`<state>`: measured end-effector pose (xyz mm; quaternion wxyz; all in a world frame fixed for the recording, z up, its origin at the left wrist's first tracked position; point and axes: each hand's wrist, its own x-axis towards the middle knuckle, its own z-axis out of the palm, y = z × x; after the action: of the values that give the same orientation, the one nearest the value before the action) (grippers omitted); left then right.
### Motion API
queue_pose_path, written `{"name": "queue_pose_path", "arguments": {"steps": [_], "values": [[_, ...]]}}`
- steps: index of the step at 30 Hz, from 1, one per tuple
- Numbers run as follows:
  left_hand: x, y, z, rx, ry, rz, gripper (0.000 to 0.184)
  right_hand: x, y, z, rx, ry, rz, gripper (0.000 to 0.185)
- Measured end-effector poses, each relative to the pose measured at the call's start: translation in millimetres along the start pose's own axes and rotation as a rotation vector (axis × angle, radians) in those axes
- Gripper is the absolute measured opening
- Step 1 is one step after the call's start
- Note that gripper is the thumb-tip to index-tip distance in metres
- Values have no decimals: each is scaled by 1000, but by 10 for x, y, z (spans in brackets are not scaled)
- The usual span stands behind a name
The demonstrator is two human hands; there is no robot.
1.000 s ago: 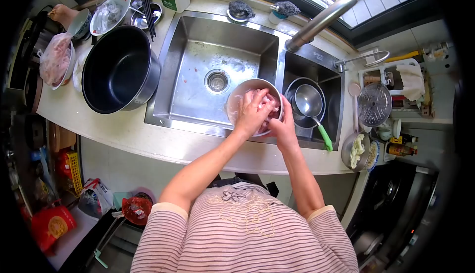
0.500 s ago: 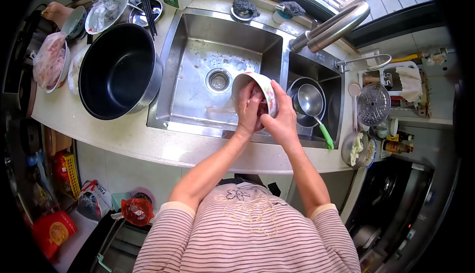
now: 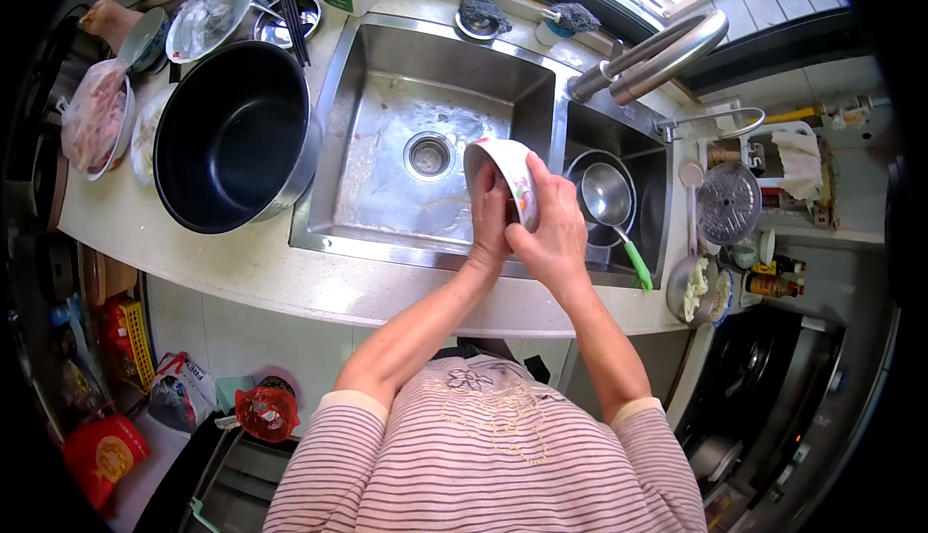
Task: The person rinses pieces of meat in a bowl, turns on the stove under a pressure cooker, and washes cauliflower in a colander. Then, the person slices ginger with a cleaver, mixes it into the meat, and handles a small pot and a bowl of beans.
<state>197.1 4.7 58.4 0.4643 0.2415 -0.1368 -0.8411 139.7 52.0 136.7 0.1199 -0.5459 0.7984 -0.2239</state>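
Note:
A white bowl with a floral pattern (image 3: 512,177) is tipped on its side above the front right of the large sink basin (image 3: 387,206). My right hand (image 3: 553,216) is closed round the bowl's outside and base. Inside the bowl's mouth is my left hand (image 3: 489,224), its fingers curled in and partly covered by the rim. Whatever lies under those fingers is hidden from view.
A big black pot (image 3: 237,137) stands left of the sink, near a plate with a plastic bag (image 3: 208,19) and black chopsticks (image 3: 292,21). A green-handled ladle (image 3: 607,195) rests in the smaller basin. The faucet (image 3: 667,55) arches above the back right.
Both hands and the bowl have shifted slightly right, and the bowl has turned so less of its inside shows. The pinkish contents visible earlier are now out of sight.

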Motion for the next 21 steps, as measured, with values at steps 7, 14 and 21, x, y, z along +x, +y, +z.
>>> {"name": "queue_pose_path", "arguments": {"steps": [7,14,21], "values": [[-27,29,-12,-31,1,4,34,-13,-37,39,-40,-25,-3,79],[-36,-81,-172,-26,40,-4,34,-58,-92,49,-61,-68,11,79],[-129,-79,-157,-46,11,-2,36,-116,-94,52,-84,-50,-16,78]]}}
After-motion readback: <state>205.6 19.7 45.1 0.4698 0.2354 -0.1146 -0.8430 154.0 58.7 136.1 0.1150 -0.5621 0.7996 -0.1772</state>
